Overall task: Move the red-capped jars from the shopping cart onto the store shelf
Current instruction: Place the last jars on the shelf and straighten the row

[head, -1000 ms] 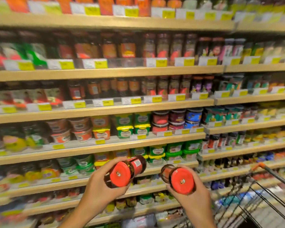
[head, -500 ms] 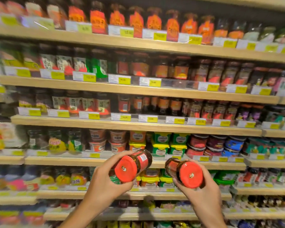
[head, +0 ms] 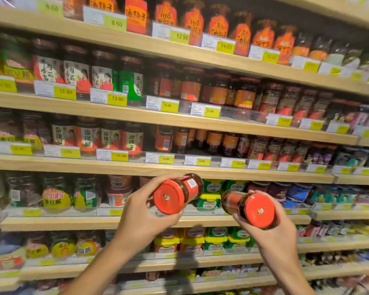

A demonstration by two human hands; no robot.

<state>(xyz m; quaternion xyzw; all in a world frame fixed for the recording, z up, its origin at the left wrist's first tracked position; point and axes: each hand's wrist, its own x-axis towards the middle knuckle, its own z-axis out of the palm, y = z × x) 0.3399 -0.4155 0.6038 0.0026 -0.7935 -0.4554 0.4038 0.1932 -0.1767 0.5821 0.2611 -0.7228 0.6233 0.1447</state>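
Note:
I hold two red-capped jars of dark sauce tilted with their caps toward me. My left hand [head: 142, 218] grips the left jar [head: 175, 193] around its body. My right hand [head: 275, 233] grips the right jar [head: 250, 208] from below and behind. Both jars hover in front of the store shelf [head: 179, 170], at the level of the tub row under the shelf of dark jars. The shopping cart is out of view.
Wooden shelves with yellow price tags fill the view. Similar dark jars with orange labels [head: 213, 142] stand in rows two shelves up from the hands. Green and yellow lidded tubs [head: 211, 196] sit right behind the jars.
The view has swung up and left, so the cart has left the frame. Both hands have risen with their jars toward the upper shelves, keeping the same grip.

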